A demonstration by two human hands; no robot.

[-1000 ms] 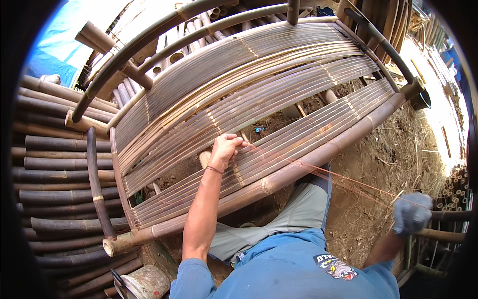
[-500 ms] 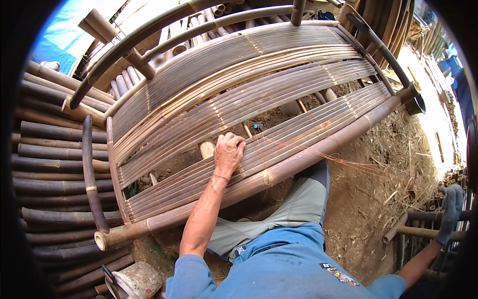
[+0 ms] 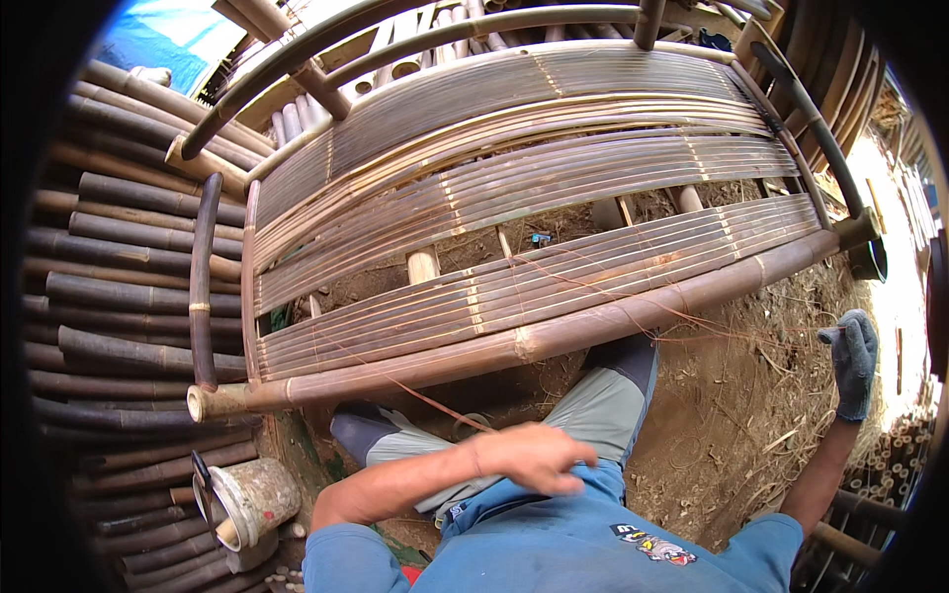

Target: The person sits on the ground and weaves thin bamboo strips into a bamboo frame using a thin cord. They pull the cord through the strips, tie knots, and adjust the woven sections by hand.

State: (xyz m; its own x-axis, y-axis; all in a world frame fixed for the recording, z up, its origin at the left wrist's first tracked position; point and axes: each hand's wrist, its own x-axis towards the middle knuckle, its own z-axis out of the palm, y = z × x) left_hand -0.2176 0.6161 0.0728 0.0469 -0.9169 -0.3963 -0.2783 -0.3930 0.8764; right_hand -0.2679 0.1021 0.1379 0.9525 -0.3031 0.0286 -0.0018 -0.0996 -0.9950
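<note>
My bare left hand (image 3: 539,457) is over my lap, in front of the bench's front pole, its fingers smeared by motion. A thin reddish-brown cord (image 3: 420,395) slants from the left end of the front slats down to this hand's wrist. Out to the right, my right hand (image 3: 855,361) wears a grey-blue glove and its fingers are curled. Several thin reddish strands (image 3: 682,314) run from the front slats towards the glove; where they end is hard to see. The bamboo bench (image 3: 633,308) has a seat of dark narrow slats in bands, with gaps between them.
Dark bamboo poles (image 3: 138,292) lie stacked on the left. A stained white bucket (image 3: 259,499) stands at the lower left. Curved bamboo rails (image 3: 484,40) rise along the bench's back. Dry shavings (image 3: 781,395) litter the dirt ground, and cut bamboo ends (image 3: 895,455) sit at the right.
My left hand has left the front slats and come back over my lap. My gloved right hand has moved up and inward. The slanting cord at left now shows. The view has shifted.
</note>
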